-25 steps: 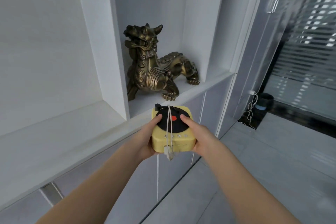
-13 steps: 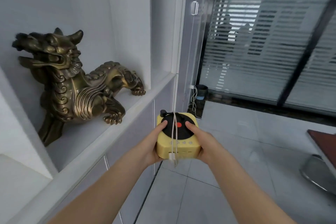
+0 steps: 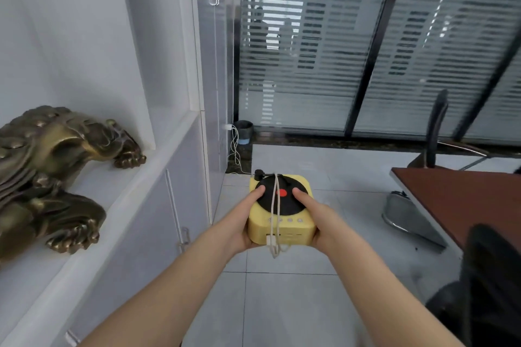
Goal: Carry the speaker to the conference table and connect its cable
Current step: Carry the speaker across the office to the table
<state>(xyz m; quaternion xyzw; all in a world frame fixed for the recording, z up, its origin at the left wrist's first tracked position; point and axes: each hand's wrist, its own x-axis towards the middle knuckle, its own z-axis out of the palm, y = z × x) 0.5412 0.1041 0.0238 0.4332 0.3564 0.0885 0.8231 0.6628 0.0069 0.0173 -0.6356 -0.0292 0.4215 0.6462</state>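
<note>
Head camera, what is closest to you?

— Two bare arms reach out in front. The left hand [image 3: 238,229] and the right hand [image 3: 324,227] hold a yellow speaker [image 3: 282,229] between them, up in the air over the grey floor [image 3: 282,304].

— How do the hands hold it?

— Each hand is wrapped around one side of the box. Both thumbs lie on the black round disc [image 3: 282,197] on top. The disc has a red dot in the middle, between the two thumbs.

— Where is the cable?

— A white cable [image 3: 275,205] runs over the top of the speaker, between the thumbs. Its white plug hangs at the near side, and a small loop dangles just below the box.

— What is on the left of the hands?

— A white shelf [image 3: 135,177] with a gold-brown beast statue [image 3: 50,172] sitting on it. White cupboard doors are under the shelf.

— And on the right of the hands?

— A brown table [image 3: 462,203] with a silver leg. A black chair [image 3: 490,290] is near it, low at the right edge, but it looks blurry.

— What is far past the hands?

— A small dark bin [image 3: 244,131] on the floor with a white wire [image 3: 235,149] beside it. Behind that is a glass wall with grey stripes [image 3: 310,51].
</note>
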